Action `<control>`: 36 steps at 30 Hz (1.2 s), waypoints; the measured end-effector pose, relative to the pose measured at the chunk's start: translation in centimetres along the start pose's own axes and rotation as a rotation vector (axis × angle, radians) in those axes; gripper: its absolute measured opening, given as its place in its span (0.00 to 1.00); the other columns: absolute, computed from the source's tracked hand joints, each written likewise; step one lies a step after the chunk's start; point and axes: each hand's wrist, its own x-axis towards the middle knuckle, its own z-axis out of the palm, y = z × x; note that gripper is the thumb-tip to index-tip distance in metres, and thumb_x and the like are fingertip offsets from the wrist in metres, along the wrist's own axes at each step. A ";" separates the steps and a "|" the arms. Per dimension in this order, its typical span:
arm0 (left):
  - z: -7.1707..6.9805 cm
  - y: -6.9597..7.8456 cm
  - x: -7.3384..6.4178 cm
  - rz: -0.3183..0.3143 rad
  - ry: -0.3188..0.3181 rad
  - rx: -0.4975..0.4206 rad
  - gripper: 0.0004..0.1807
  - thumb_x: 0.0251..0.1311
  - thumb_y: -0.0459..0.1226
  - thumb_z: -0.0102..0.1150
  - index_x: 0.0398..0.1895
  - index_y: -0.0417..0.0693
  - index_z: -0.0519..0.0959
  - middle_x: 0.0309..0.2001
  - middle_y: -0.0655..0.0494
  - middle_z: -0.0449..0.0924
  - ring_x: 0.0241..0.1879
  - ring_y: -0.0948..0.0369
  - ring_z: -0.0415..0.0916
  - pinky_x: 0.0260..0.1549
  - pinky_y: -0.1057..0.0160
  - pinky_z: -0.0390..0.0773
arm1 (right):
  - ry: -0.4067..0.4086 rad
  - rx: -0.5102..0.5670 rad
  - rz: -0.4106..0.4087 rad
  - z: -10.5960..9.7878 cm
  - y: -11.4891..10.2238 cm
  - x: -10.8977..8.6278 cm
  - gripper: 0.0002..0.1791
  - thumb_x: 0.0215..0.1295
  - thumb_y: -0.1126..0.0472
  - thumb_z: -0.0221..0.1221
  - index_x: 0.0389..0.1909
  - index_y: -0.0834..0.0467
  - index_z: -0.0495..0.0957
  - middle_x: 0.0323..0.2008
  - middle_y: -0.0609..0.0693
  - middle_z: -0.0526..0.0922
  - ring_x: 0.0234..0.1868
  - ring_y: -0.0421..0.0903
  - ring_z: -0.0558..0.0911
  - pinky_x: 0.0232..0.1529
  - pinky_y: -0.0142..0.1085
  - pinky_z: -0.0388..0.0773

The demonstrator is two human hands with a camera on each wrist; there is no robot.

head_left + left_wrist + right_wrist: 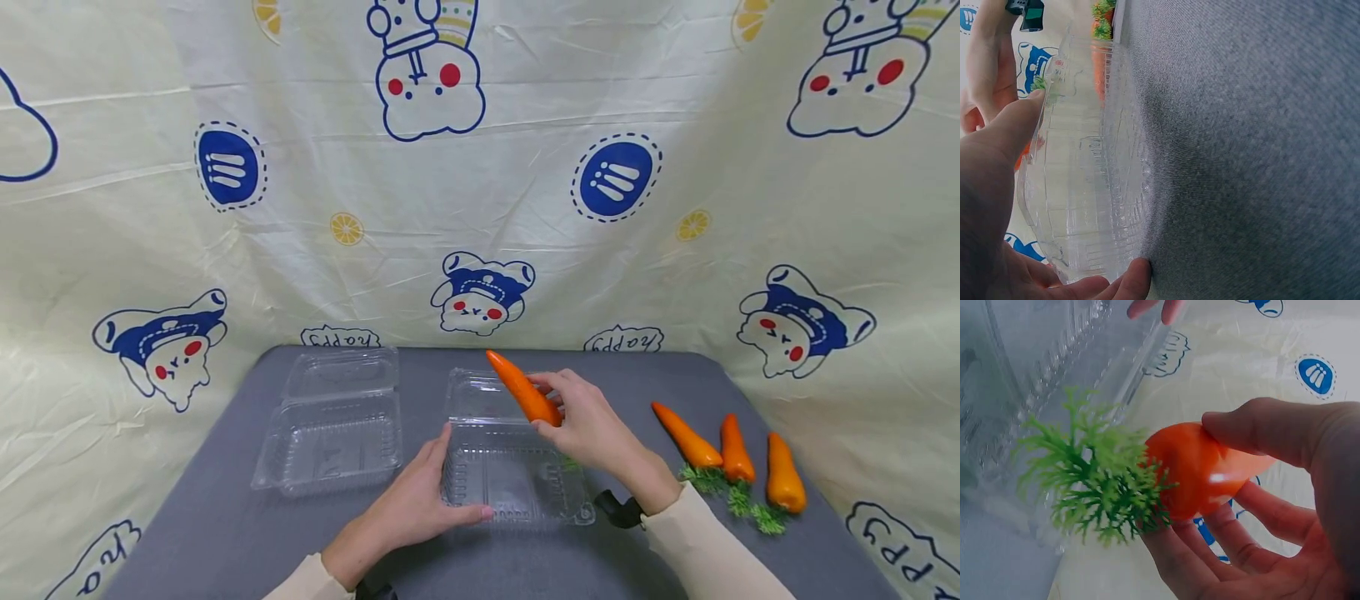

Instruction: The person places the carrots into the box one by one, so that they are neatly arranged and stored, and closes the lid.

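My right hand (588,421) holds an orange toy carrot (516,385) between thumb and fingers, above a clear plastic clamshell box (510,492). The carrot tilts with its pointed tip up toward the far left. Its green leafy top (1100,475) hangs over the box in the right wrist view. My left hand (420,492) grips the box's near left corner, thumb along the front rim and fingers at the left side. The box stands with its lid (476,396) folded back, away from me.
Another opened clear clamshell box (341,446) lies on the left of the grey table (217,533). Three more carrots with green tops, the nearest carrot (783,475) among them, lie at the right. A patterned sheet (480,200) hangs behind and beside the table.
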 end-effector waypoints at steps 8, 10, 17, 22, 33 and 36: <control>-0.1 0.1 0.0 -0.010 -0.012 -0.009 0.79 0.59 0.69 0.85 0.99 0.46 0.45 0.92 0.33 0.61 0.83 0.35 0.74 0.79 0.27 0.78 | -0.091 0.025 -0.033 1.3 -0.3 0.8 0.29 0.69 0.71 0.79 0.69 0.58 0.83 0.63 0.57 0.87 0.59 0.55 0.90 0.59 0.53 0.96; -0.1 0.1 0.0 -0.014 -0.016 -0.012 0.79 0.59 0.68 0.85 0.99 0.46 0.45 0.92 0.33 0.61 0.83 0.35 0.75 0.79 0.26 0.78 | -0.115 0.018 -0.035 1.6 -0.2 0.9 0.29 0.68 0.72 0.80 0.67 0.57 0.83 0.62 0.55 0.88 0.58 0.53 0.89 0.61 0.54 0.95; -0.1 0.2 0.0 -0.017 -0.022 -0.017 0.79 0.59 0.68 0.85 0.99 0.46 0.45 0.93 0.34 0.60 0.83 0.34 0.74 0.78 0.25 0.78 | -0.200 -0.055 -0.046 2.2 0.1 1.1 0.28 0.64 0.74 0.81 0.60 0.52 0.84 0.57 0.49 0.89 0.54 0.47 0.85 0.64 0.54 0.94; -0.1 0.1 0.0 -0.022 -0.020 -0.019 0.79 0.59 0.68 0.85 0.99 0.47 0.45 0.93 0.35 0.59 0.84 0.35 0.73 0.79 0.26 0.78 | -0.223 -0.124 -0.089 2.5 0.0 1.1 0.28 0.61 0.75 0.83 0.56 0.51 0.85 0.55 0.49 0.89 0.53 0.47 0.84 0.64 0.53 0.93; -0.1 0.0 0.0 -0.018 -0.017 -0.017 0.79 0.59 0.69 0.85 0.99 0.48 0.45 0.93 0.35 0.60 0.85 0.34 0.72 0.79 0.25 0.78 | -0.247 -0.246 -0.100 3.4 -0.6 0.7 0.22 0.60 0.72 0.85 0.49 0.53 0.89 0.49 0.50 0.89 0.49 0.48 0.83 0.58 0.53 0.94; -0.1 0.1 -0.1 -0.022 -0.016 -0.020 0.79 0.59 0.69 0.85 0.99 0.48 0.45 0.93 0.35 0.60 0.85 0.34 0.72 0.79 0.25 0.77 | -0.234 -0.276 -0.091 3.8 -0.7 0.7 0.21 0.60 0.72 0.85 0.50 0.54 0.90 0.49 0.52 0.89 0.46 0.48 0.84 0.57 0.52 0.95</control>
